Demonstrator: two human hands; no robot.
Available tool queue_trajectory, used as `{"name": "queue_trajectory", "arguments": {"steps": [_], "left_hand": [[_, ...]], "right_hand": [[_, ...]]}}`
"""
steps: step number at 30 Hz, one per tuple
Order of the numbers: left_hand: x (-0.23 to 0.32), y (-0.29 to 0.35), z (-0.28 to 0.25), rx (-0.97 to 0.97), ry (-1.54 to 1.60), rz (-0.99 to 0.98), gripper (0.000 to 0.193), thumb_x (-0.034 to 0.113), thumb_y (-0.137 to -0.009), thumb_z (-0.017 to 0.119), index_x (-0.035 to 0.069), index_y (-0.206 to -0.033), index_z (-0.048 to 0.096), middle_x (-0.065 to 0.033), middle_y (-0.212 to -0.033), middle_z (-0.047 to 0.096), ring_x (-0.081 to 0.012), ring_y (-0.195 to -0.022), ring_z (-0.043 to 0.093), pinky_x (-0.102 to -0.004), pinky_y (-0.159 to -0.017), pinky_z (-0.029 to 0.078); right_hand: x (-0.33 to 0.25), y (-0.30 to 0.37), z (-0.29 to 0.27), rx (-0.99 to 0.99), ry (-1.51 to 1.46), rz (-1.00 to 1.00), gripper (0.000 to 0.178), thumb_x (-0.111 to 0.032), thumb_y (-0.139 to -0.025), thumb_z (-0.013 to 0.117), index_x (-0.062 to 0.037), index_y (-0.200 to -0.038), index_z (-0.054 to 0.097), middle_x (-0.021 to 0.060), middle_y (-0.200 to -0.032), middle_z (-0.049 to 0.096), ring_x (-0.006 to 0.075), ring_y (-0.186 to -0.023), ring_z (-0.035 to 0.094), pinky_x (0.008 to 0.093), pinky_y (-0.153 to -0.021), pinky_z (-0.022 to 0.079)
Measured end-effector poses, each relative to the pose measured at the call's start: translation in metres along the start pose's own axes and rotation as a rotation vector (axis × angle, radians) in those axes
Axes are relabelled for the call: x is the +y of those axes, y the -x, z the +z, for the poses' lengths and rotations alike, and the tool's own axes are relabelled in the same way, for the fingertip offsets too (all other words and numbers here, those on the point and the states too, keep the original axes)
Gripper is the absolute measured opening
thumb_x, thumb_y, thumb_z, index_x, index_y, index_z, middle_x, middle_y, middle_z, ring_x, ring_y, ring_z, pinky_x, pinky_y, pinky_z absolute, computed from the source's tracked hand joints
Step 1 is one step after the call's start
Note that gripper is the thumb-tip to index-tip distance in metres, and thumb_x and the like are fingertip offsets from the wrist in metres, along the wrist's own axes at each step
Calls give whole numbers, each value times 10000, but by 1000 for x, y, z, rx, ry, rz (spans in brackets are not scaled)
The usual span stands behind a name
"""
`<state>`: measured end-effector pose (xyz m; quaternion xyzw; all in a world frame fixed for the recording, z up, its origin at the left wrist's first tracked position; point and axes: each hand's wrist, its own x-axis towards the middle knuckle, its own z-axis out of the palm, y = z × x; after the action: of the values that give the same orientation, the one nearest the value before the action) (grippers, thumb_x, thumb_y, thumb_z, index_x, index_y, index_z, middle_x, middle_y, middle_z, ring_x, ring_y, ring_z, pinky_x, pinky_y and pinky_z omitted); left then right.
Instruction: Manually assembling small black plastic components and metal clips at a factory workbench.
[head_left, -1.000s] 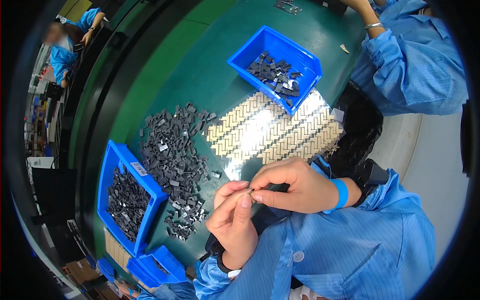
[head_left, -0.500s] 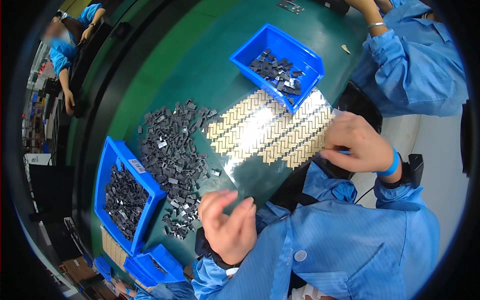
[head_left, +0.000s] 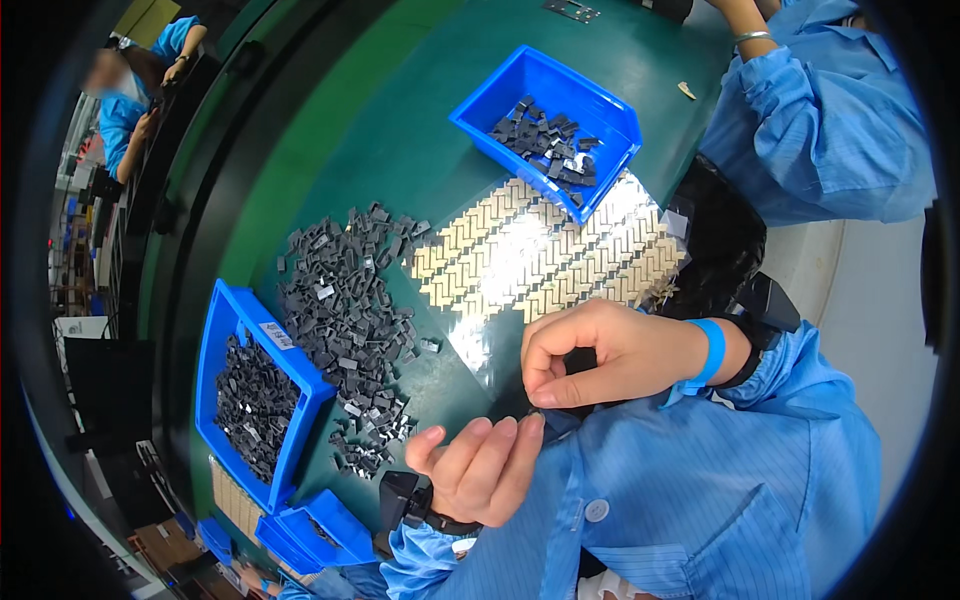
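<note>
My right hand (head_left: 615,355) has come in above my left, thumb and forefinger pinched together. What they pinch is too small to make out, though a dark speck (head_left: 535,411) shows just below the tips. Close beneath, my left hand (head_left: 478,472) is curled with its fingers side by side, fingertips almost meeting the right hand's; whatever it may hold is hidden. Beyond the hands lies a clear sheet with beige, brick-shaped pieces (head_left: 560,265) in slanting rows. Left of it spreads a heap of small dark grey blocks (head_left: 345,300).
A blue bin (head_left: 610,105) with dark blocks stands at the sheet's far edge. Another blue bin (head_left: 310,385) full of dark parts is at the left, a smaller blue bin (head_left: 345,530) below it. A co-worker's sleeve (head_left: 810,120) is at upper right; another person stands at far left.
My right hand has moved left and toward me from the sheet's right edge to my left hand. My left hand has turned a little, fingers drawn together.
</note>
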<state>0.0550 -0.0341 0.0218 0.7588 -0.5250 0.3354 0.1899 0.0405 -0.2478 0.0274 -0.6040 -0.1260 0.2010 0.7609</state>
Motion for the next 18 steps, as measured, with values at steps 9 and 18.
{"name": "queue_trajectory", "arguments": {"steps": [9,18], "left_hand": [[-14,12,13,-183,-7,-324,430,305,-693,744,107,-1043,593,-73,-982,530,-238,-916,500,-430,-849,352],[-42,25,35,-372,-64,-640,268,104,-684,713,33,-936,658,-86,-963,562,-263,-907,514,-376,-813,369]], "right_hand": [[14,-13,-2,378,487,-273,116,-113,-850,557,-6,-816,525,78,-767,514,179,-722,514,296,-636,414],[22,-22,-3,454,240,-271,112,-105,-841,580,0,-837,540,70,-812,521,145,-736,501,265,-665,421]]}}
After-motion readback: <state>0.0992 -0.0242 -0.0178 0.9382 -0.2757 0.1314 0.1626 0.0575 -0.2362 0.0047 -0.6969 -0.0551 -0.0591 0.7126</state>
